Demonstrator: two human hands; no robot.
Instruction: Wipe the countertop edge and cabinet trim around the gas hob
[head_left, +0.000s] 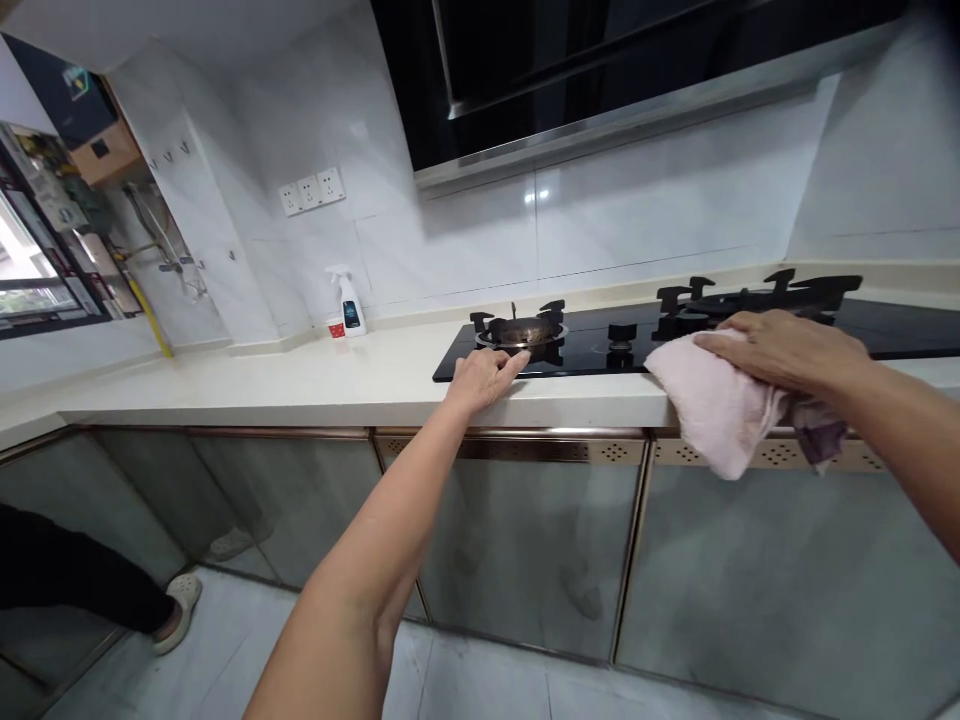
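Observation:
My right hand (787,348) grips a pale pink cloth (709,395) at the right front of the black glass gas cooktop (585,350). Part of the cloth hangs over the counter's front edge, and a darker purple piece shows below my wrist. My left hand (486,378) rests on the front left edge of the cooktop, fingers laid out and holding nothing. Just behind it stands the left burner (521,332) with its black pan supports. The right burner (750,300) is partly covered by my right hand. A control knob (620,340) sits between the burners.
A white spray bottle (350,305) and a small red-and-white tub (335,327) stand against the wall on the white countertop (225,385). A black range hood (615,80) hangs overhead. Cabinets (525,540) run below. Another person's leg (82,570) is at lower left.

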